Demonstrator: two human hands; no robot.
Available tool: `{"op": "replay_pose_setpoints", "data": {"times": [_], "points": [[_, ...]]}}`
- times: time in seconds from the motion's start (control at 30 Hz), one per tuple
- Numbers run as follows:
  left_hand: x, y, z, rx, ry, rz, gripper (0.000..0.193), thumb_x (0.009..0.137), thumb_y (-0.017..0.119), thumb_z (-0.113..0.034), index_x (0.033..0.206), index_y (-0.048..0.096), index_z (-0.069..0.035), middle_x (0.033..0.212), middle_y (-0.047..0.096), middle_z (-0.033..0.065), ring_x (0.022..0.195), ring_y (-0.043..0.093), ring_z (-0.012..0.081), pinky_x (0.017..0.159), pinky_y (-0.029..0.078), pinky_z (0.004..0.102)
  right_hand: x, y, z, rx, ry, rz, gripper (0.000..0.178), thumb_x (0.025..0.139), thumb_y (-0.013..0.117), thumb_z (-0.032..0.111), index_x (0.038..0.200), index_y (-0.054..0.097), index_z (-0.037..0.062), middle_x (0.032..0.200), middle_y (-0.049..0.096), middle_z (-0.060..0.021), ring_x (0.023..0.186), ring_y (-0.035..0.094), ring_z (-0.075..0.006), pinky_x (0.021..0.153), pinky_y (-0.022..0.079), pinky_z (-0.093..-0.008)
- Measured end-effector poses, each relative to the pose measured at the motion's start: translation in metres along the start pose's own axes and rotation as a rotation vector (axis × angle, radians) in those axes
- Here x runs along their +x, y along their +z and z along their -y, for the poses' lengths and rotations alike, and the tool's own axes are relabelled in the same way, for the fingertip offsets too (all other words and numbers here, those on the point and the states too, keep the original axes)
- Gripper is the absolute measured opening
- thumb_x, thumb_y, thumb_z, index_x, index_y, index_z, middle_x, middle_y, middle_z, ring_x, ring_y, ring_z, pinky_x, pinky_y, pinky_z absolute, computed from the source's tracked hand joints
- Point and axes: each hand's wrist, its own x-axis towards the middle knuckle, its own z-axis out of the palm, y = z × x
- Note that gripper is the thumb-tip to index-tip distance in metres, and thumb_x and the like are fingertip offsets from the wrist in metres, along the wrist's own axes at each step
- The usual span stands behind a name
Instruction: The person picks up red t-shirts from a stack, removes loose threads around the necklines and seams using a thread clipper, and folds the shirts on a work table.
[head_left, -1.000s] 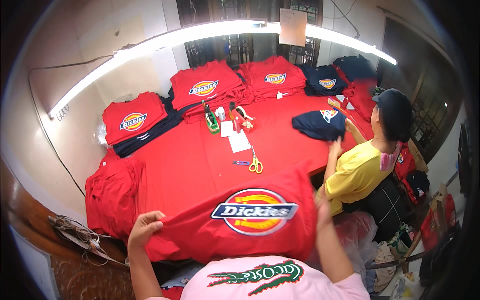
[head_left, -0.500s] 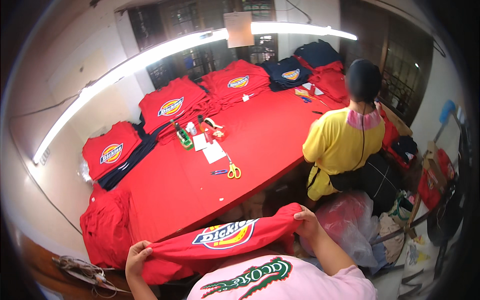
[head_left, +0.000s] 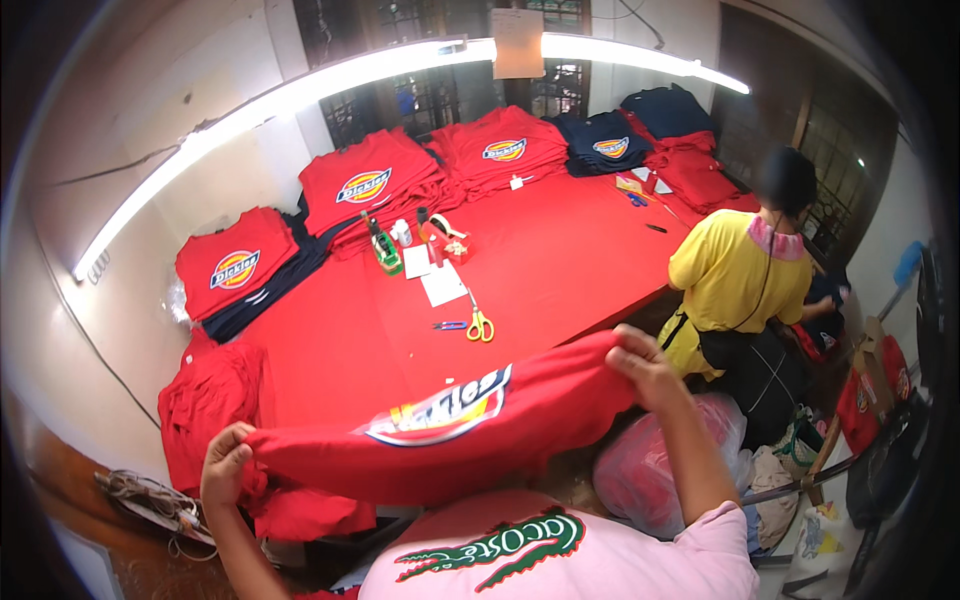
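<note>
A red T-shirt with a coloured chest print is stretched between my hands, over the near edge of the red-covered table. My left hand pinches its left end, and my right hand grips the upper right end, held higher. Part of the print is creased and blurred. On the table just beyond lie yellow-handled scissors and small blue thread snips.
Stacks of red shirts and navy shirts line the table's far side. White papers, a green bottle and a tape dispenser stand mid-table. A co-worker in yellow is at the right, near a plastic bag.
Both my hands have moved up and farther apart, raising and spreading the shirt. The co-worker has leaned toward the right. My view has shifted slightly.
</note>
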Motion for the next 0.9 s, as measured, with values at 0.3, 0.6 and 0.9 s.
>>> {"op": "replay_pose_setpoints", "data": {"times": [0.3,0.6,0.9], "points": [[0.011,-0.006,0.012,-0.064,-0.036,0.032,0.022,0.096,0.074,-0.023,0.096,0.061,-0.005,0.106,0.06,0.002,0.104,0.054,0.0136,0.098,0.04,0.0315,-0.012,0.018,0.028,0.4,-0.268,0.129,0.047,0.097,0.072,0.031,0.133,0.06,0.0033,0.118,0.072,-0.0124,0.11,0.07,-0.026,0.102,0.054,-0.0435],[0.009,-0.026,0.005,-0.022,-0.015,0.067,0.024,0.094,0.076,-0.025,0.096,0.064,-0.005,0.107,0.064,0.0036,0.105,0.057,0.0154,0.1,0.042,0.0339,0.026,0.045,0.097,0.373,-0.055,0.755,0.061,0.082,0.087,0.041,0.117,0.061,-0.0008,0.096,0.068,-0.0045,0.083,0.065,-0.0108,0.075,0.053,-0.029],[0.005,-0.031,-0.02,-0.017,0.017,0.045,0.031,0.089,0.081,-0.031,0.092,0.065,-0.005,0.104,0.062,0.0045,0.101,0.057,0.0168,0.095,0.043,0.0339,0.036,0.042,0.13,-0.336,0.102,0.399,0.066,0.082,0.074,-0.001,0.143,0.049,-0.0033,0.096,0.065,-0.0009,0.082,0.058,-0.0039,0.074,0.046,-0.0203]]}}
